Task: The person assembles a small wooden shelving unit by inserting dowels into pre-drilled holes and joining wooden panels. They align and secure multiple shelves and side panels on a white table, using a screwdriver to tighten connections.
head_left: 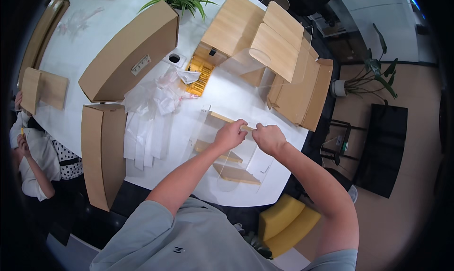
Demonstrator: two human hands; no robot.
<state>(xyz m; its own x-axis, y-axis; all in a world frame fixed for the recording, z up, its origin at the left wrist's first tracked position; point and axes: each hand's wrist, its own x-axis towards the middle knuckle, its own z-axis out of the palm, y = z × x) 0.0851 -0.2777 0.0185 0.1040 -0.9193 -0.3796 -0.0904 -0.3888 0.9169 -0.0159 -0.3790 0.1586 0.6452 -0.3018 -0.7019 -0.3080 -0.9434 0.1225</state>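
1. A white table (283, 162) is spreading beneath both hands.
2. A wooden strip (218, 116) is running lengthwise from the gap between the hands, leftward and away past the left.
3. The left hand (230, 135), nearer its length, is pinching its right part.
4. The right hand (269, 139) is curling just beside; whether clamped, I cannot tell.

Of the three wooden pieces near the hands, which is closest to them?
The top wooden piece: its right end is by the left hand and right hand. The middle piece and bottom piece sit lower, farther from the fingertips.
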